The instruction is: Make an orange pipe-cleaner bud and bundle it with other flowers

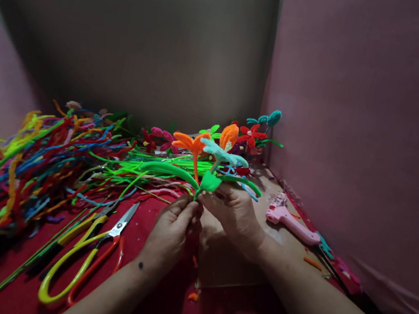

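My left hand [174, 226] pinches the green stem base of a small pipe-cleaner flower bunch [210, 181]. Its blooms are an orange flower [191, 145] and a pale turquoise flower [224, 154], with long green leaves curving out to both sides. From the right, my right hand [238, 216] closes its fingertips around the same stem, just under the broad green leaf. The two hands almost meet there, and their fingers hide the lowest part of the stem. Another orange bloom [229, 136] shows behind the turquoise one; whether it belongs to the bunch I cannot tell.
Loose coloured pipe cleaners [30, 170] heap up on the left, beside green stems [144, 165]. Scissors [97, 251] and yellow-handled pliers [80, 229] lie on the red cloth [154, 298]. A pink glue gun [293, 222] rests on a board [230, 273]. Finished flowers [252, 134] stand behind.
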`<state>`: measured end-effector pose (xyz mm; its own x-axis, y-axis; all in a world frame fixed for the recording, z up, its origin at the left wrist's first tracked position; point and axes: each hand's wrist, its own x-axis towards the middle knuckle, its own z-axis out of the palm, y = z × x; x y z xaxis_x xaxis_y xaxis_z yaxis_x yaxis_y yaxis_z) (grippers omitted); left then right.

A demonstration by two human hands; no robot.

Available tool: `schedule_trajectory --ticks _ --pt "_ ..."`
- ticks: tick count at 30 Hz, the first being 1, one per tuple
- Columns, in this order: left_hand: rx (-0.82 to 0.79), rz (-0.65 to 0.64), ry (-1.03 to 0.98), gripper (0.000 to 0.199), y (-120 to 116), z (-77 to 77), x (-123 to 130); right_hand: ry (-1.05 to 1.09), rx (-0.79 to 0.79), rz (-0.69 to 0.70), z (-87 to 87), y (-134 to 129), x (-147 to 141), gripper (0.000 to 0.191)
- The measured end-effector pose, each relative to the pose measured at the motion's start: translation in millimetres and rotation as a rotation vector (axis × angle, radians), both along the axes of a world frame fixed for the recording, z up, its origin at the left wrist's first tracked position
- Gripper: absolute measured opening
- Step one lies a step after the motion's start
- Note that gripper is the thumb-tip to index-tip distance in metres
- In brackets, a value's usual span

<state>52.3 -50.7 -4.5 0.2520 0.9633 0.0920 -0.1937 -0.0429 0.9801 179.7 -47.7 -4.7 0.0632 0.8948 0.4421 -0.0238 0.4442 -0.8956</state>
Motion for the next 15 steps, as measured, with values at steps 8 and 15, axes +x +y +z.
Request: schedule_trajectory --ticks 8,15 --pt "-0.167 -0.387 -0.258 0.021 -9 10.5 -5 0.122 -0.079 0.261 3.0 7 11 0.016" --pt "-0.244 -0.655 -0.340 0.019 -2 4.0 -13 0.080 -0.061 0.455 -2.3 10 14 0.020"
